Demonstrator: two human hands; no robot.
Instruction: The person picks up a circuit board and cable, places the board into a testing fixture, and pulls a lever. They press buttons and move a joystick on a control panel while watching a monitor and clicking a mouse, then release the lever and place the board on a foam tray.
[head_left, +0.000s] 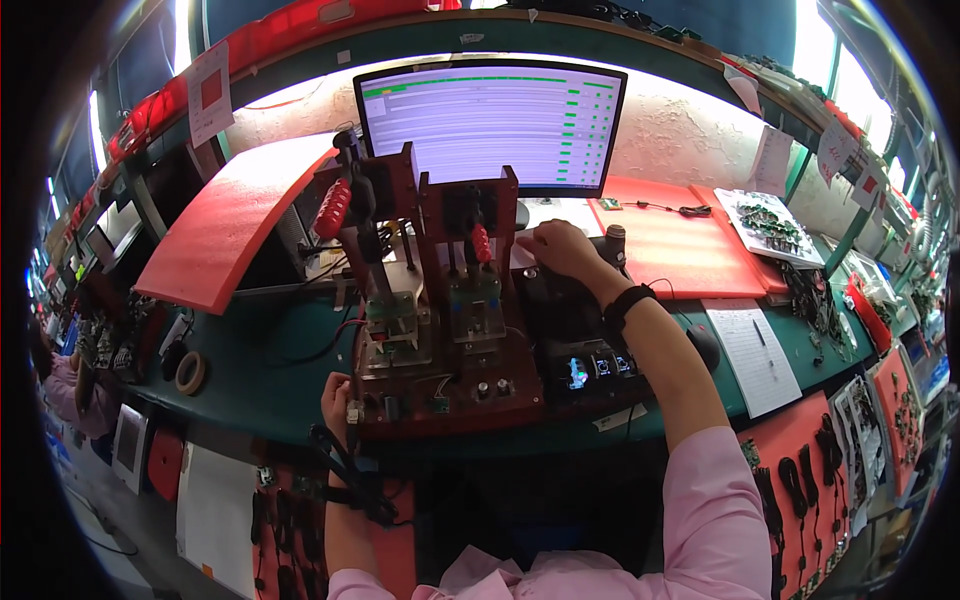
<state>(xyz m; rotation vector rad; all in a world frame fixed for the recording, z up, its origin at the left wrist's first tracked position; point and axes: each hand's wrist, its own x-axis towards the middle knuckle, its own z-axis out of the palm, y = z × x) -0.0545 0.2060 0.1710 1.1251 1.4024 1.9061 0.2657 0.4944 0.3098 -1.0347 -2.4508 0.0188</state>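
Observation:
A dark red test fixture (450, 390) stands before me with two upright clamps, each with a red handle. Small circuit boards sit under them, one green board (392, 318) below the left clamp. My left hand (338, 402) is curled at the fixture's left front corner, beside a small pale connector (354, 410); its fingertips are partly hidden. A bundled black cable (355, 480) hangs over that wrist. My right hand (562, 248) is closed just right of the right clamp, above a black box (570, 330) with small lit displays. What its fingers hold is hidden.
A monitor (490, 125) stands behind the fixture. Red foam sheets (660, 240) lie at the right, with a board and cable. A written sheet (752, 355) and a black mouse (703, 346) lie nearer. Tape roll (191, 372) sits left. Trays of cables (800, 480) flank me.

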